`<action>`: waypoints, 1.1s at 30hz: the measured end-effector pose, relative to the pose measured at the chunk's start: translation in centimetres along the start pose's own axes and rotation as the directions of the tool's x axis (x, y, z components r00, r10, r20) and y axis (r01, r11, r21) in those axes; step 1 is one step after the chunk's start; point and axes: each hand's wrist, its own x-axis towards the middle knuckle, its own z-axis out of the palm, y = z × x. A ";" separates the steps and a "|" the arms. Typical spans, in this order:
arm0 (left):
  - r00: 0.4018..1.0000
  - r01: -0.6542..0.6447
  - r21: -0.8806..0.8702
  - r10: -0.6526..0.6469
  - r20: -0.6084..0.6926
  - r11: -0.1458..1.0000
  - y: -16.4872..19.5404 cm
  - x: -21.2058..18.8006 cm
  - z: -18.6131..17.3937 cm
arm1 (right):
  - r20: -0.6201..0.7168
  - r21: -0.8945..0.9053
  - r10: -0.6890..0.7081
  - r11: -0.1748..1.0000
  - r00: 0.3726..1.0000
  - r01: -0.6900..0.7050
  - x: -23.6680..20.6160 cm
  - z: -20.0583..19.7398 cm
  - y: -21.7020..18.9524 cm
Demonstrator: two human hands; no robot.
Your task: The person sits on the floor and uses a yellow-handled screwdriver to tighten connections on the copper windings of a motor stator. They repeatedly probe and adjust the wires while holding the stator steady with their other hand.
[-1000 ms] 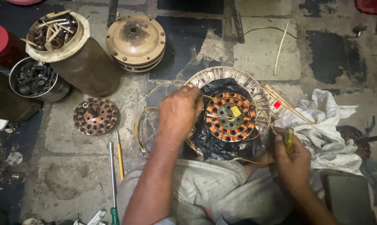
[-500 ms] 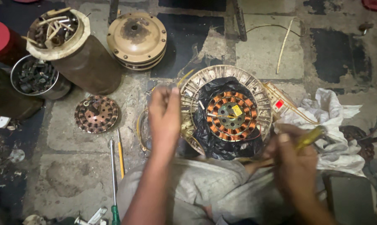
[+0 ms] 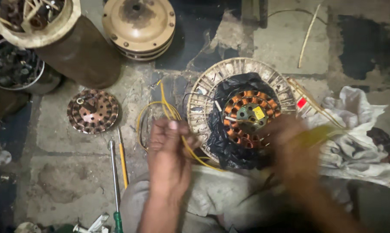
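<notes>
one yellow wire (image 3: 171, 113) loops just left of the one copper-wound stator (image 3: 246, 114), pinched in the left hand (image 3: 169, 151)'s closed fingers. right hand (image 3: 292, 146), below-right of the stator, is blurred; grip unclear. two screwdrivers (image 3: 117, 168) lie further left.

— Where do we sit against the wound stator (image 3: 249, 115)?
— It lies on the floor (image 3: 281, 39) before our knees, on a round ribbed plate (image 3: 208, 92). Our left hand (image 3: 169, 155) is left of it, among the wire loops (image 3: 160, 112).
— And farther left?
— A small rotor disc (image 3: 93, 111), with two screwdrivers (image 3: 117, 172) nearer us. Behind them stand a cylinder (image 3: 74, 47) and a motor housing (image 3: 139, 26). A cloth (image 3: 358, 142) lies to the right.
</notes>
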 end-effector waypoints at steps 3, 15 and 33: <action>0.993 -0.002 0.083 0.012 -0.115 0.997 1.7 1.3 -0.8 | 0.089 0.313 0.593 0.746 0.800 -0.588 5.4 -1.0 3.5; 0.984 -0.013 0.234 0.054 -0.171 0.972 0.5 3.4 -0.6 | 0.614 0.212 0.039 0.954 0.788 -0.212 12.0 2.5 7.1; 0.980 0.011 0.253 0.041 -0.197 0.967 0.6 2.1 -0.1 | 0.584 -0.024 0.153 0.985 0.797 -0.172 10.9 2.5 5.9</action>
